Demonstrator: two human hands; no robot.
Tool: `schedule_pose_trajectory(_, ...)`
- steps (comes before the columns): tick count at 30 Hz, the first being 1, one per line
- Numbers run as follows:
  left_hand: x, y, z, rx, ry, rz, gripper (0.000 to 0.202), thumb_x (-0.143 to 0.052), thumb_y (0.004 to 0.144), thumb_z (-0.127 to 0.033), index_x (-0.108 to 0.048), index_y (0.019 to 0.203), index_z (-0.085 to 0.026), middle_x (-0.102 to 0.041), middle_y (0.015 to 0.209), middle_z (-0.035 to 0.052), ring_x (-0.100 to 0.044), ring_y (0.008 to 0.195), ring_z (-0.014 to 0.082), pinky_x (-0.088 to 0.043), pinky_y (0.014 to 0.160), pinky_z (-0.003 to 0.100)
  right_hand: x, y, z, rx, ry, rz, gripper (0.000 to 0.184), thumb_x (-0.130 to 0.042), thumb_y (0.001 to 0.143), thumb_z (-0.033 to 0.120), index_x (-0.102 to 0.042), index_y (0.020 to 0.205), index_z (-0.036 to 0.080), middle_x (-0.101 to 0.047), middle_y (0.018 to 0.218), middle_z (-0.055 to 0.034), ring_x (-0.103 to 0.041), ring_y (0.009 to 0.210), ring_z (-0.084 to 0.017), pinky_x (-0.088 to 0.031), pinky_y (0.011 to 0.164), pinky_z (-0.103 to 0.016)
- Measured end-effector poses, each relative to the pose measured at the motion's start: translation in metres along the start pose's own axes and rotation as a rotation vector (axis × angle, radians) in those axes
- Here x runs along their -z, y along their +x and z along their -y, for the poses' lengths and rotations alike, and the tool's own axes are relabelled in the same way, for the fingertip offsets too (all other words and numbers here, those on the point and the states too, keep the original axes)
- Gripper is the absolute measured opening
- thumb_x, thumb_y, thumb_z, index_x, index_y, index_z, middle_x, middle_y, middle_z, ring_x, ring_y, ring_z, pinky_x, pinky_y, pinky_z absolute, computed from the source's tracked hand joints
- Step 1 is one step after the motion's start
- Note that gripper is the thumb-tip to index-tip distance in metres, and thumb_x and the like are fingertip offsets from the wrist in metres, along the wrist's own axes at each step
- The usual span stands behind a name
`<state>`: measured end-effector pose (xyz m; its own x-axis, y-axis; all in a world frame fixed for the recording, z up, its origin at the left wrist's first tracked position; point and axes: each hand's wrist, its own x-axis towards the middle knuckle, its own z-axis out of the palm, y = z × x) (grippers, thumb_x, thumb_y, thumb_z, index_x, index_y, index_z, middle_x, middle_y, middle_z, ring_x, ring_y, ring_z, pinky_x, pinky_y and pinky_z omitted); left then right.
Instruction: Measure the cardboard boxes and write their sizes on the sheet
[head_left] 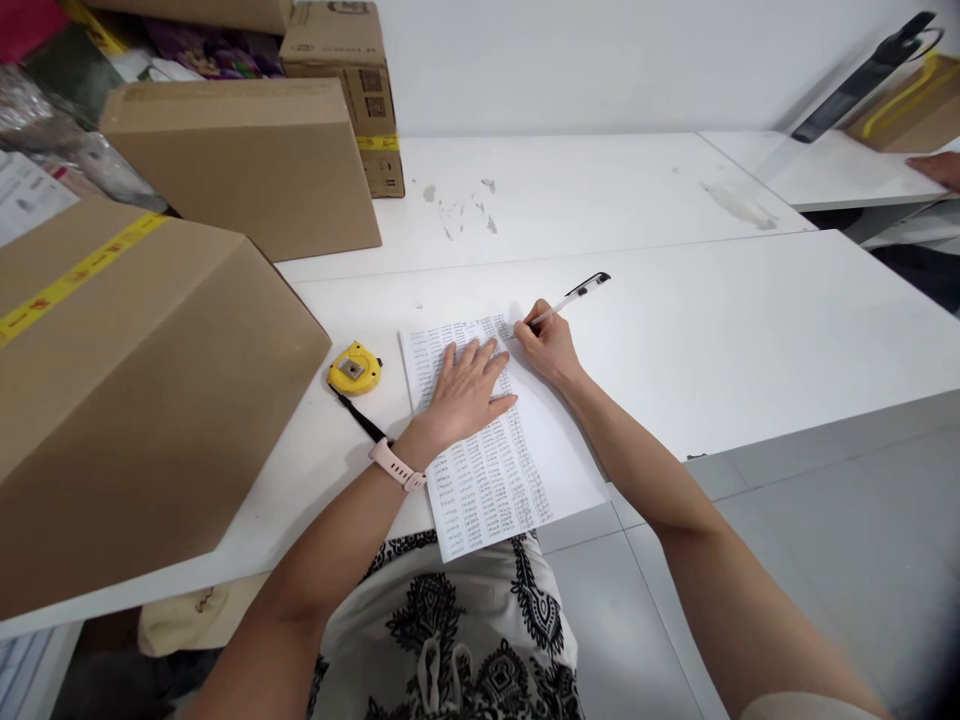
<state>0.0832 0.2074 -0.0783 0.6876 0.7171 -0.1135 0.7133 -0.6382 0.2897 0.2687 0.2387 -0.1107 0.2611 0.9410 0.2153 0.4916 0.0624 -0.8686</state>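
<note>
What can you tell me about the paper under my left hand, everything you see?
The paper is white and looks thin, with columns of small dark writing, too fine to read, and a blank area at right. It lies on the white table, its near end jutting past the edge. Your left hand rests spread on it; your right hand, holding a pen, is at its upper right.

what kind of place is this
Probably a packing or shipping area, judging by the cardboard boxes, some with yellow tape, the tape measure and the paper covered in columns of writing.
</note>
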Motion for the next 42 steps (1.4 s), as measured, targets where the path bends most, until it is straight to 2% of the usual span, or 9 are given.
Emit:
schedule_pose_trajectory(28,0.0,-0.001,0.0,-0.001,0.008,0.01,0.065,-0.047,0.102,-0.047,-0.036,0.157,-0.013,-0.025,0.169,0.0132,-0.017,0.157,0.0345,-0.009,0.127,0.058,0.0,0.0,0.001,0.0,-0.036,-0.004,0.019,-0.056,0.077,0.021,-0.039,0.069,0.024,-0.039,0.053,0.0071,-0.035,0.053,-0.011,-0.029,0.057,-0.029)
schedule_pose_trajectory(34,-0.001,0.0,0.001,-0.002,0.004,0.002,0.065,-0.047,0.102,-0.047,-0.037,0.157,-0.014,-0.025,0.169,0.0134,-0.018,0.157,0.0346,-0.009,0.127,0.058,0.0,0.0,-0.001,-0.003,-0.034,-0.03,0.02,-0.057,0.081,0.024,-0.039,0.071,0.024,-0.04,0.054,0.0067,-0.038,0.054,-0.011,-0.032,0.057,-0.029)
schedule_pose_trajectory(38,-0.001,0.0,0.001,0.0,-0.002,0.007,0.064,-0.047,0.102,-0.047,-0.037,0.156,-0.015,-0.024,0.169,0.0128,-0.018,0.156,0.0349,-0.009,0.127,0.058,0.003,0.005,-0.01,0.089,0.011,-0.067,0.012,-0.054,0.089,0.032,-0.048,0.084,0.023,-0.051,0.069,0.0024,-0.045,0.061,-0.014,-0.038,0.06,-0.03)
schedule_pose_trajectory(40,0.0,-0.001,0.001,-0.002,-0.004,0.007,0.064,-0.047,0.102,-0.047,-0.038,0.156,-0.014,-0.024,0.169,0.013,-0.018,0.156,0.0352,-0.01,0.126,0.059,0.007,0.008,-0.016,0.181,-0.057,-0.046,0.009,-0.052,0.091,0.029,-0.055,0.094,0.022,-0.058,0.082,-0.0024,-0.052,0.07,-0.017,-0.043,0.067,-0.032)
schedule_pose_trajectory(42,0.0,-0.002,0.001,-0.005,-0.005,0.003,0.064,-0.047,0.102,-0.047,-0.038,0.156,-0.014,-0.025,0.169,0.0133,-0.018,0.156,0.0353,-0.011,0.126,0.059,0.012,0.011,-0.023,0.267,-0.184,-0.002,0.017,-0.049,0.089,0.022,-0.062,0.099,0.02,-0.061,0.091,-0.0063,-0.055,0.08,-0.02,-0.046,0.074,-0.035)
